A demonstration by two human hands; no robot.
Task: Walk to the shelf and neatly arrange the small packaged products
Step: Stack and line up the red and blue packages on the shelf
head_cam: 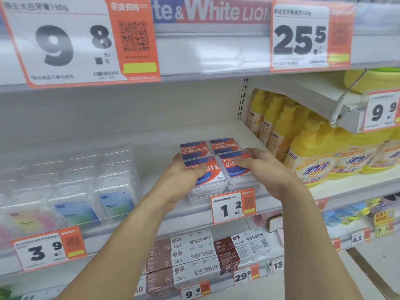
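Left hand (184,176) grips the front-left floss-pick box (211,173); right hand (263,169) grips the front-right floss-pick box (234,165). Both boxes sit on stacks at the shelf edge (194,215), apparently being squared against the rear pair.

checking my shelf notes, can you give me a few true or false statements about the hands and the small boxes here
1. Both hands grip the front floss boxes. True: the left hand holds the front left box, the right hand the front right box.
2. The boxes sit above a price tag reading 3.9. False: the tag below them reads 1.2.
3. Yellow bottles stand to the right of the boxes. True.
4. The boxes have green labels. False: red and blue.
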